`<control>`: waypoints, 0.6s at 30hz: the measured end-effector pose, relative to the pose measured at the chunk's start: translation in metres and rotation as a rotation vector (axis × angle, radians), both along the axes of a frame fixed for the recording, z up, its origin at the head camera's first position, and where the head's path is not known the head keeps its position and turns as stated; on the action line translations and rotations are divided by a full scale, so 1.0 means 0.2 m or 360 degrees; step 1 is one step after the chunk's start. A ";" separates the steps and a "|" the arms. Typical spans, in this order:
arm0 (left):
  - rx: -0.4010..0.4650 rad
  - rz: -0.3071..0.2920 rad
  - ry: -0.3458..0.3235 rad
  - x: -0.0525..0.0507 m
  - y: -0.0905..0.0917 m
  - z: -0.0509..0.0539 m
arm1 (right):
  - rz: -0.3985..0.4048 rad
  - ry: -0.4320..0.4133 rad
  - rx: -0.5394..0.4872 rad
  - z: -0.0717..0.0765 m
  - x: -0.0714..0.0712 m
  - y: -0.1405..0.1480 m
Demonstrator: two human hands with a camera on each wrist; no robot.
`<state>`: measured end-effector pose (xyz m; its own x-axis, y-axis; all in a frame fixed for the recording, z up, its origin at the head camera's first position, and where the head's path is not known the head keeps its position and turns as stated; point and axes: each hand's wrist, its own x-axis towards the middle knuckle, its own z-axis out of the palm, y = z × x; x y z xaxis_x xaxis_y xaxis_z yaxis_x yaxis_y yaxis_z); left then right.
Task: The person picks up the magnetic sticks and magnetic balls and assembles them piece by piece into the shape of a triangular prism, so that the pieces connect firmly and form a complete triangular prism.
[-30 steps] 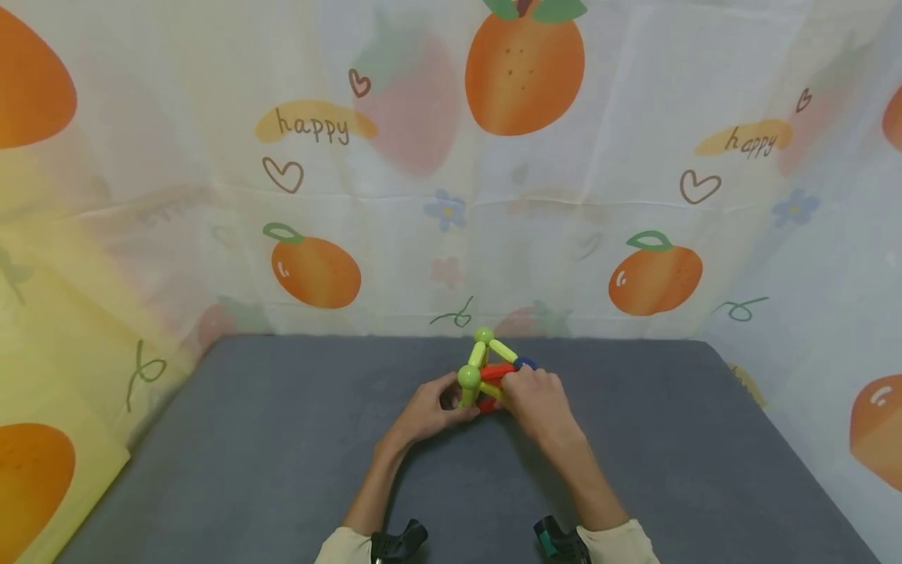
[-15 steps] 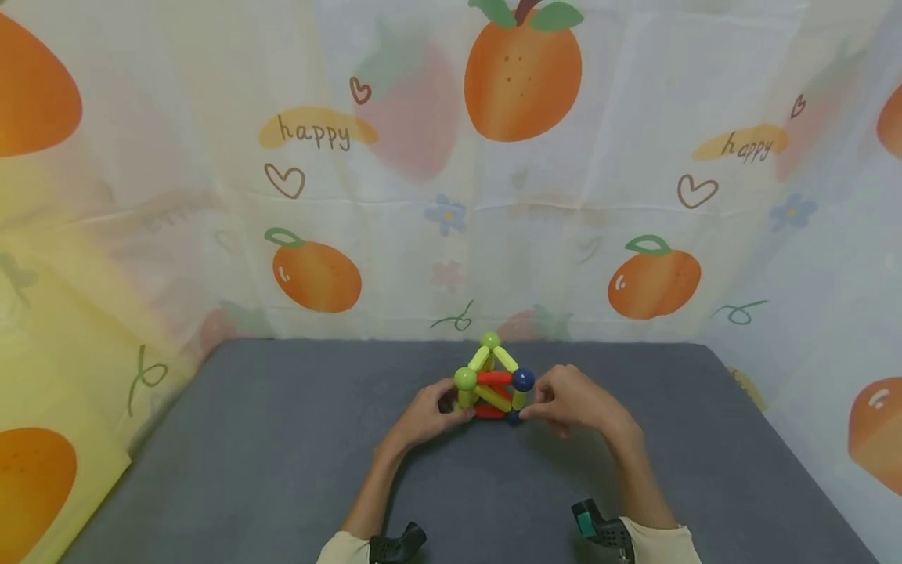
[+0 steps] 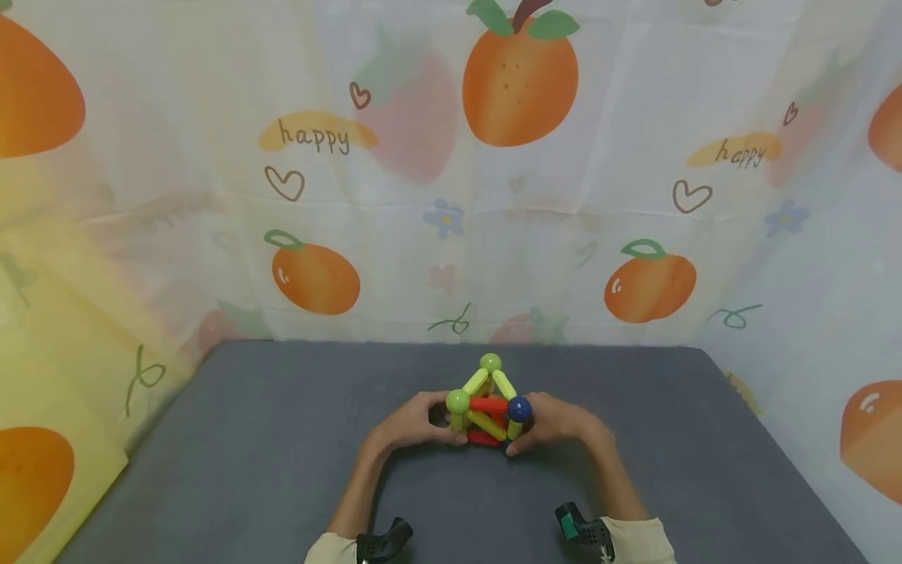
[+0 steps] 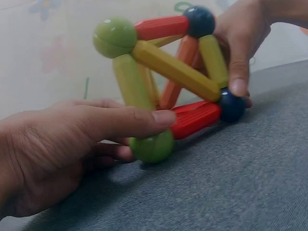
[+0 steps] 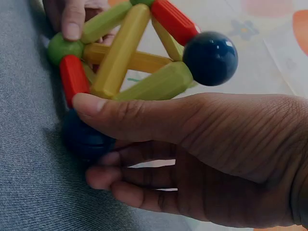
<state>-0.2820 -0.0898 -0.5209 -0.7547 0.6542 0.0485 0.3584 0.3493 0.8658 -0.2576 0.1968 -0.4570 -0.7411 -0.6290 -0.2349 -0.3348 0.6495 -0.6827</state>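
A frame of magnetic building rods and balls stands between both hands in the head view. Red, yellow and light green rods join green and blue balls, with one green ball on top. My left hand grips the lower left corner, thumb across a light green rod just over the lower green ball. On the other side, my right hand holds the lower blue ball between thumb and fingers. Whether the lower balls touch the table is unclear. The frame's back is partly hidden.
A grey table lies under the frame. Behind it hangs a pale cloth printed with fruit, meeting the table's far edge. Each wrist wears a black camera mount.
My right hand has gone from the frame's front to its right side and taken hold of the lower blue ball. The frame now sits slightly nearer me, my left hand still on it.
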 end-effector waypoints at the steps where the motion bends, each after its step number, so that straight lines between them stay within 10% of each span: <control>1: 0.0005 -0.0028 -0.0016 0.00 0.00 0.00 | 0.0005 -0.0010 0.0018 0.00 0.00 0.00; 18: 0.0021 -0.0195 -0.0134 -0.01 0.00 0.01 | 0.0089 -0.0164 0.0009 0.00 0.01 0.01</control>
